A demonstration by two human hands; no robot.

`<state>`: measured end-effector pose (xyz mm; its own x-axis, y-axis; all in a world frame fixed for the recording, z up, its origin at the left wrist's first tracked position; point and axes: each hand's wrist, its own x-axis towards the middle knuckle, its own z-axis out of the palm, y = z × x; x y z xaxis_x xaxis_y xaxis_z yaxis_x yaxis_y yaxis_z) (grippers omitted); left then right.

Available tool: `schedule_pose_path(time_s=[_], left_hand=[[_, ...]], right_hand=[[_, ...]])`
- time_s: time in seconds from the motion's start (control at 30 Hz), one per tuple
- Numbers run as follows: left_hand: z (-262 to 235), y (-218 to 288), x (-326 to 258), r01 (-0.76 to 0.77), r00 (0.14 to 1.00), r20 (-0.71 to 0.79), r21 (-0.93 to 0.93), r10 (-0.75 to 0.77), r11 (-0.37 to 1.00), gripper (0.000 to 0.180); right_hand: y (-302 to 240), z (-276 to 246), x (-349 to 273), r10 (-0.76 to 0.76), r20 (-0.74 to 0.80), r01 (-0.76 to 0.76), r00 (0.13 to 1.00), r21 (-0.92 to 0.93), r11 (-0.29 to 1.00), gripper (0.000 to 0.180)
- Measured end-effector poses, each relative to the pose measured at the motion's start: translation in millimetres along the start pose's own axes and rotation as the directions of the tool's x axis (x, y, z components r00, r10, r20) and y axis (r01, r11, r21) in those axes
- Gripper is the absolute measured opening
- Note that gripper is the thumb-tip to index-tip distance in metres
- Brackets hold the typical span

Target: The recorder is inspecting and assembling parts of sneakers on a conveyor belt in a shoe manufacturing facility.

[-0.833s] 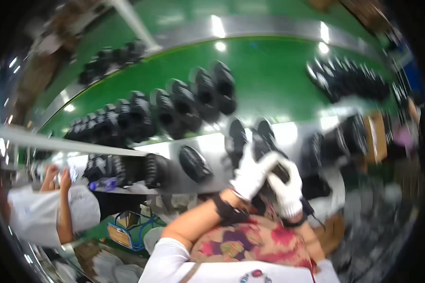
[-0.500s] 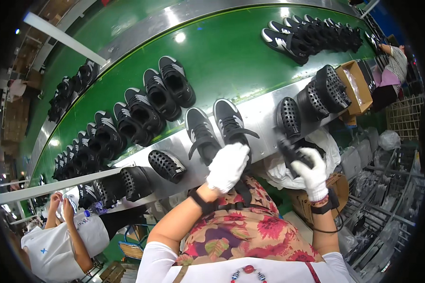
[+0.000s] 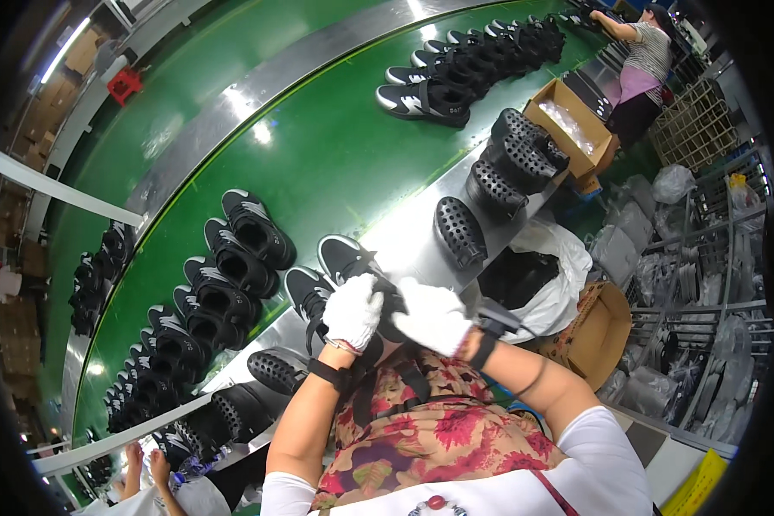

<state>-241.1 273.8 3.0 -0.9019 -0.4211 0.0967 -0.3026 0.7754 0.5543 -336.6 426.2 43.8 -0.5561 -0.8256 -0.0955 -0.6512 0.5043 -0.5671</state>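
Both hands closed in since half a second ago: your left hand [image 3: 353, 311] and right hand [image 3: 434, 316] wrapped the black sneaker [image 3: 365, 271] at the steel ledge [image 3: 421, 232]. Handling step; the next move called for a steady two-hand grip.

A curved green conveyor belt [image 3: 318, 146] with steel edging [image 3: 258, 82] reflects overhead lights.

A black sneaker pair [image 3: 344, 275] with white soles lies at the green belt's edge.
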Motion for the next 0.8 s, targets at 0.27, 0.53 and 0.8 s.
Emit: schedule_pose_path(time_s=[0.27,0.53,0.8], left_hand=[[6.2,-7.7,-15.4,-0.021,0.992,-0.122,0.034,0.025,0.999,0.022],[21.6,3.4,-26.4,-0.062,0.995,-0.067,0.178,0.075,0.982,0.017],[19.8,-11.2,-54.6,0.072,0.967,-0.25,0.111,-0.042,0.991,0.037]], right_hand=[[24.7,20.9,24.5,0.038,0.079,-0.04,0.996,0.015,0.999,0.058],[46.3,82.0,61.7,0.22,0.22,-0.167,0.951,-0.234,0.958,0.036],[39.5,33.0,47.0,0.222,0.4,-0.444,0.889,0.87,0.213,0.041]])
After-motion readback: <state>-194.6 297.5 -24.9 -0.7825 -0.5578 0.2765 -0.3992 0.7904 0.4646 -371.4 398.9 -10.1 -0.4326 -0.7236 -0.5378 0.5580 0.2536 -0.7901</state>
